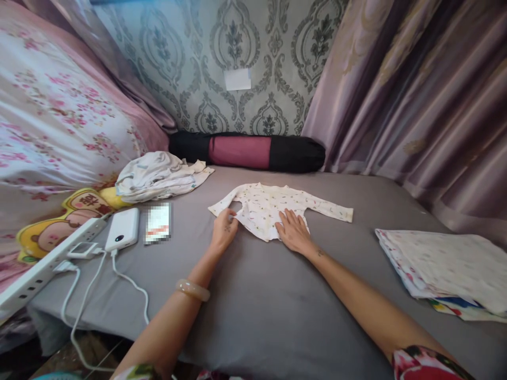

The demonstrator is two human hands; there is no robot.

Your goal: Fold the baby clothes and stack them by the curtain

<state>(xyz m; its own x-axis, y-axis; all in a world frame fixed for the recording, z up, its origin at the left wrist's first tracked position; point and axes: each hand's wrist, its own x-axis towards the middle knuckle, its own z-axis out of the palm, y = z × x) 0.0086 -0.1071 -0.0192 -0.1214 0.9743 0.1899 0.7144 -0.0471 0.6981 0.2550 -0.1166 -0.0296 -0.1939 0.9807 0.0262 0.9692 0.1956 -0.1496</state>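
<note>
A small white long-sleeved baby shirt (269, 208) with a scattered print lies spread on the grey sheet, its neck end away from me. Its right sleeve reaches out flat, while the left one bends down beside the body. My left hand (225, 229) pinches the shirt's lower left side edge, fingers closed on the cloth. Flat on the lower right part of the shirt rests my right hand (293, 232), fingers spread.
On the right lies a stack of folded cloths (443, 264). Back left is a crumpled pile of clothes (158, 174). Near left are a power bank (122, 227), a power strip (51, 258), cables and a plush cushion (55, 232). A long black-and-maroon bag (241, 152) lies along the wall.
</note>
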